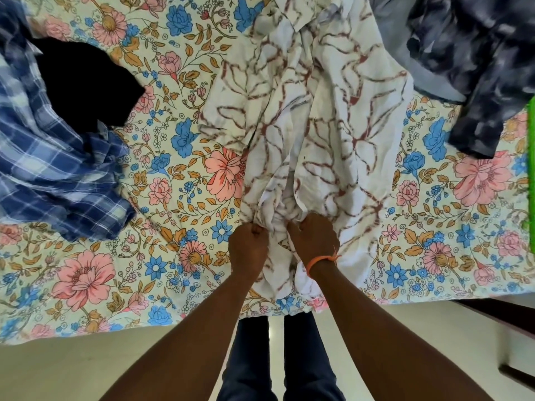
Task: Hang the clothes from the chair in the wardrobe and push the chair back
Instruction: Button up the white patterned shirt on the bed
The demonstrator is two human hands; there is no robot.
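- We are standing at the near edge of the bed, which is covered by a floral sheet, and we are bunching the hem of the white shirt with brown branching print that is lying spread up the middle of the bed.
- Our left hand is curling tight on a gathered fold of that shirt, and our right hand, the one with the orange wrist thread, is clamping on the fold just beside it; the two hands are working close together, nearly touching.
- We are judging that lifting from the hem alone is risking a tangle: the collar end is lying far up the bed, so the shirt could be dragging across the sheet and twisting, making it awkward to put on a hanger.
- The far part of the shirt is lying near the grey-and-navy mottled garment at the far right corner, so a hard pull could be catching it and pulling it along.
- The blue plaid shirt and the black garment resting on it are lying at the left edge, well apart from our hands.
- A green strip is showing at the right edge; we cannot tell what it is.
- Neither chair nor wardrobe is showing here.
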